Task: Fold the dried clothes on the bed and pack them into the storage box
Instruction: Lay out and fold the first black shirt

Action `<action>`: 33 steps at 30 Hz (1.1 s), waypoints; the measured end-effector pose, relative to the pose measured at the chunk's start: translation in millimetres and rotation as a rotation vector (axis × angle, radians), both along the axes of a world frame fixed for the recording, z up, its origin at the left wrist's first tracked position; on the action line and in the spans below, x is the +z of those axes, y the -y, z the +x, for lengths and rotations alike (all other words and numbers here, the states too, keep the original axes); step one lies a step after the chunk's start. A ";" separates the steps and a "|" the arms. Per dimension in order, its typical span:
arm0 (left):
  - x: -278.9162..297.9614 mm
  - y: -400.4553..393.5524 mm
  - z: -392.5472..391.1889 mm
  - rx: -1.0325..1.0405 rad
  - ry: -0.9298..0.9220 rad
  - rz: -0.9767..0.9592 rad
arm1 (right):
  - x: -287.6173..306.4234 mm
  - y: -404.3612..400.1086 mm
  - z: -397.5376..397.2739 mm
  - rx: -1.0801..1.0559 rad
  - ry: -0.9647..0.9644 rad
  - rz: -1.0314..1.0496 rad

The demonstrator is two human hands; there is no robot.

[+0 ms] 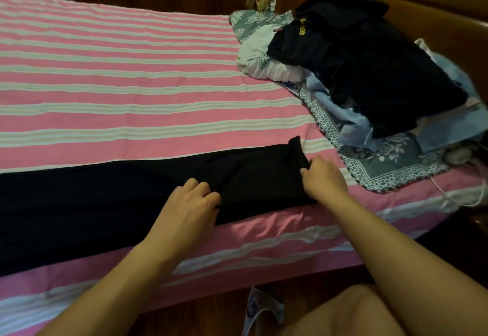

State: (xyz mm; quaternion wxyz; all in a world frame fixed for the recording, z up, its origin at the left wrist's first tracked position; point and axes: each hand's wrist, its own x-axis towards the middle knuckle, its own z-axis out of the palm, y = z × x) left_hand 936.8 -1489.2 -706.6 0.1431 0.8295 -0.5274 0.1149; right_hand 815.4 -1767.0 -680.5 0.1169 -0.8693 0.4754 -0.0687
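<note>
Item: long black fabric garment (105, 203), laid flat lengthwise along the near edge of the bed with the pink-and-white striped cover (118, 77); probably trousers, though the cloth is too dark to be sure.

Left hand (192, 203): fingers curled onto the garment's near edge at mid-length, seemingly pinching it.

Right hand (323, 180): fingers bent, pinching the garment's right end, where one corner (294, 148) stands bunched upward.

Unfolded stock: heap of dark, blue denim and pale clothes (369, 71) on a grey floral cloth (390, 161) at the bed's far right, well apart from the garment.

Storage box: not in view.

Step judged in hand: squaring the right end before folding.

Handling advice: flatten the raised corner first, align both edges, then carry the end leftward over the length, keeping the cloth taut so no crease is trapped.
</note>
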 end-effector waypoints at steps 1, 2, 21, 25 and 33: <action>-2.0 -1.9 1.6 -0.007 0.002 0.031 | 2.5 5.8 7.3 0.006 0.039 -0.013; -4.8 -3.6 2.6 -0.011 -0.010 0.063 | 3.9 12.6 16.4 0.011 0.086 0.002; -21.1 0.5 5.6 0.006 -0.226 0.480 | -14.5 -15.5 68.3 0.454 -0.052 -0.110; -4.4 -4.6 2.5 0.039 -0.302 0.471 | -27.6 -19.9 61.0 0.438 -0.408 0.026; 6.1 -153.0 96.5 0.873 -0.386 0.200 | -11.6 -133.2 106.7 0.714 -0.144 -0.048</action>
